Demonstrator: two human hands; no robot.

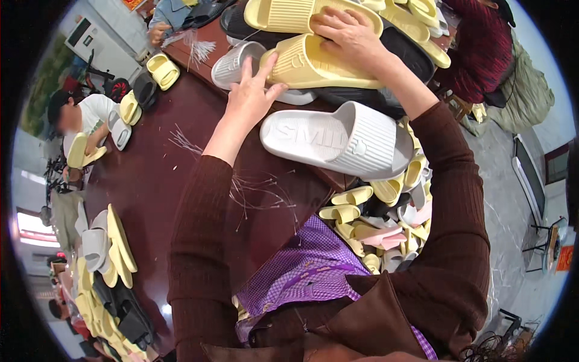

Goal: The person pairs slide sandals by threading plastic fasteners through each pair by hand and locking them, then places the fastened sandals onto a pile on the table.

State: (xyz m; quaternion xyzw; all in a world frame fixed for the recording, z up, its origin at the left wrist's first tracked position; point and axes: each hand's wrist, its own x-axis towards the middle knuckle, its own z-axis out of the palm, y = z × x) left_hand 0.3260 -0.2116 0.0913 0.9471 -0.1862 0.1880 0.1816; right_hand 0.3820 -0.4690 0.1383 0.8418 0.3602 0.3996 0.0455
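Note:
My left hand [248,99] has its fingers spread, touching a light grey slide slipper [230,67] and the toe end of a yellow slide slipper [304,60]. Stretched over the pile, my right hand [353,39] rests its fingers on a second yellow slipper [280,15], its thumb side by the first one's strap opening. Nearer to me, a large pale grey slipper [371,142] lies on its sole, touched by neither hand. Black slippers [410,51] show partly beneath the yellow ones.
A dark red table [151,211] holds thin clear plastic ties [259,193]. More slippers [96,295] are heaped at its left. Below the right edge lies a pile of yellow, grey and pink slippers [380,232]. Co-workers sit at the far left [93,117] and far right [476,54].

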